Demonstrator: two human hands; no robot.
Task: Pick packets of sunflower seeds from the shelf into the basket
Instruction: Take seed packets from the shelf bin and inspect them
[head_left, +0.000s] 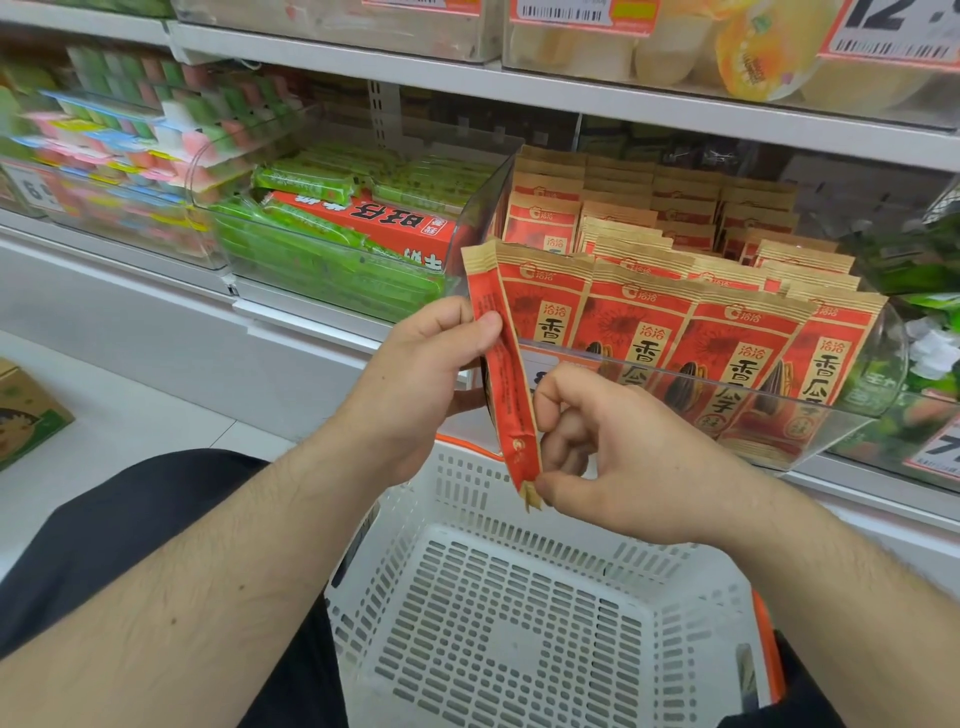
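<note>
I see both forearms bare, no sleeves in view, fine dark hair along them. Left hand (415, 384) and right hand (618, 457): no rings, no watch, no gloves, nails short. Black trousers (130, 519) on lap, plain matte fabric, no print I can make out.

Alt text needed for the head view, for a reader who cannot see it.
Both hands hold one red sunflower seed packet edge-on above a white basket: left hand grips its middle, right hand pinches its bottom end. Behind, a clear shelf bin holds matching packets.
</note>
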